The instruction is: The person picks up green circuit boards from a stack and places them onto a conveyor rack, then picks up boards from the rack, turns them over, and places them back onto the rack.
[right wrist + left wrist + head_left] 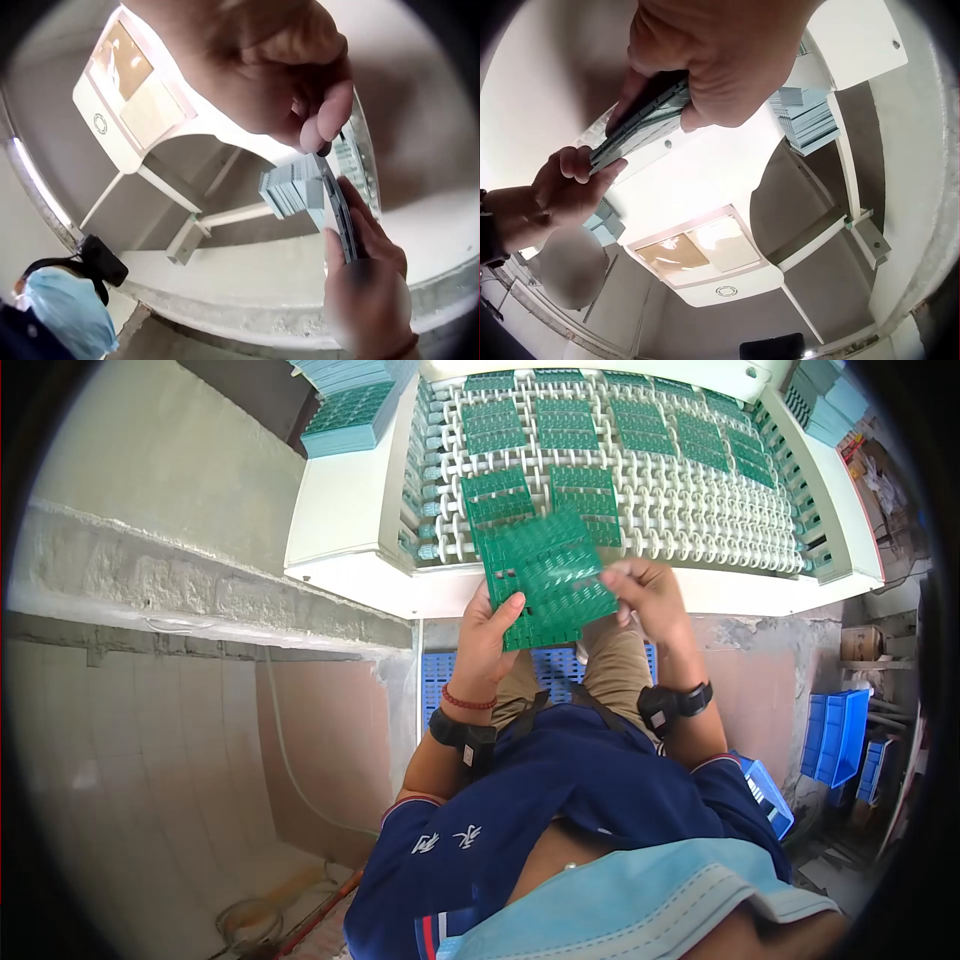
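In the head view, my left hand (488, 637) grips a small stack of green circuit boards (540, 585) by its left side, thumb on top. The boards are rectangular, with rows of cut-outs, and the upper one is skewed over the lower. My right hand (652, 600) pinches the right edge of the upper board between thumb and fingers, slightly blurred. Seen edge-on in the right wrist view, the boards (341, 210) stand between both hands, with the right fingertips at one end. More green boards (585, 500) lie just beyond on a roller conveyor.
The white-framed conveyor (700, 525) carries several boards in rows on its wheeled rollers. Stacked boards (350, 415) sit on its left side and another stack (835, 410) at its right. A concrete ledge (200, 585) runs left; blue crates (835, 735) stand at right.
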